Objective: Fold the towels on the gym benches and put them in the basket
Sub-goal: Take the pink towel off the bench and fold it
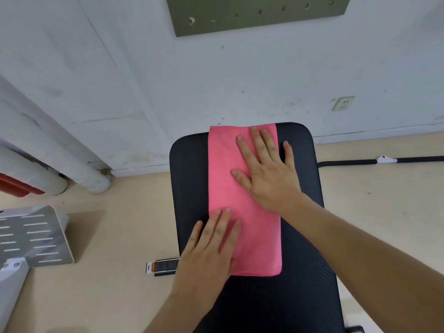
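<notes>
Your left hand (211, 246) and right hand (266, 171) lie flat, gripping nothing, pressing the folded pink towel (221, 193) onto the counter (189, 179), probably to set the crease.

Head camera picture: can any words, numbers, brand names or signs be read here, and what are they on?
No text can be read in this picture.
Small black object on the floor beside the bench: its white and orange end bears a dark mark, too small to read.
Wall socket: no legible print.
Pink towel and green board: no lettering shows.
</notes>
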{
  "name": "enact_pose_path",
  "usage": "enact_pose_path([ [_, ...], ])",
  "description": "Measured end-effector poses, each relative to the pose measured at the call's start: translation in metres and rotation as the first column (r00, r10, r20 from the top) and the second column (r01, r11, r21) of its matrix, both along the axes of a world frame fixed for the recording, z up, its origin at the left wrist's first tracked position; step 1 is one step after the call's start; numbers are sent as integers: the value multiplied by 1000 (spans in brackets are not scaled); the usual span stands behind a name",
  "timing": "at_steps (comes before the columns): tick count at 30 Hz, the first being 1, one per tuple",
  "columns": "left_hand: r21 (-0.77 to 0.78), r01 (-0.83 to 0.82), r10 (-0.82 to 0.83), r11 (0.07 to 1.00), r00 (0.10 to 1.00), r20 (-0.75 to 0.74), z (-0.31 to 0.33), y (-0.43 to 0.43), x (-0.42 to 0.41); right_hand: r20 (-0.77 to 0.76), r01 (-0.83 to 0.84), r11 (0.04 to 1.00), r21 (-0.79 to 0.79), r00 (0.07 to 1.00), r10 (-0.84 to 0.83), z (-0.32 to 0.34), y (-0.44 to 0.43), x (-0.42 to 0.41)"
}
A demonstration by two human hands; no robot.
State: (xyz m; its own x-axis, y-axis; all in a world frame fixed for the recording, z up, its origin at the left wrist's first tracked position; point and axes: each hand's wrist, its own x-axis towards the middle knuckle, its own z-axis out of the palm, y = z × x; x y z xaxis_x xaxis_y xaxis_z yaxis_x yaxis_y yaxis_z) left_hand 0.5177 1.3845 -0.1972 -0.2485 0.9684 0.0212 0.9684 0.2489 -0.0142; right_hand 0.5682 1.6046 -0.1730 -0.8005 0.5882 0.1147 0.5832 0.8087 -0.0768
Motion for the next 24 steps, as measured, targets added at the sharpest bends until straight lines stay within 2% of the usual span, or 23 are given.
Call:
enact_pose_path([
  [3,-30,79,-79,996,997,5,-7,-13,1,1,-6,1000,-26,1000,6,11,-3,6],
  [6,-44,69,-69,997,998,5,-10,-14,0,-115,-18,1000,-7,993,17,20,-29,35],
  [10,-46,71,-70,996,997,17,-9,-13,-1,-249,-205,978,-45,950,188,-9,-104,93],
  [13,-39,101,-101,994,995,-10,-9,-15,-4,-185,-140,973,-183,977,106,-42,-123,109],
  [16,-49,151,-153,987,987,-44,-8,-19,-11,-25,-99,985,-144,995,96,-56,-121,110],
  [19,4,232,-231,973,969,-90,-10,-26,-17,61,-117,988,-100,991,123,-58,-120,110],
  [22,144,393,-380,908,918,-111,-13,-30,-15,68,-117,990,-73,990,122,-53,-118,112],
  [24,180,408,-398,895,913,-89,-16,-28,-14,-9,-142,989,-38,990,142,-50,-118,116],
])
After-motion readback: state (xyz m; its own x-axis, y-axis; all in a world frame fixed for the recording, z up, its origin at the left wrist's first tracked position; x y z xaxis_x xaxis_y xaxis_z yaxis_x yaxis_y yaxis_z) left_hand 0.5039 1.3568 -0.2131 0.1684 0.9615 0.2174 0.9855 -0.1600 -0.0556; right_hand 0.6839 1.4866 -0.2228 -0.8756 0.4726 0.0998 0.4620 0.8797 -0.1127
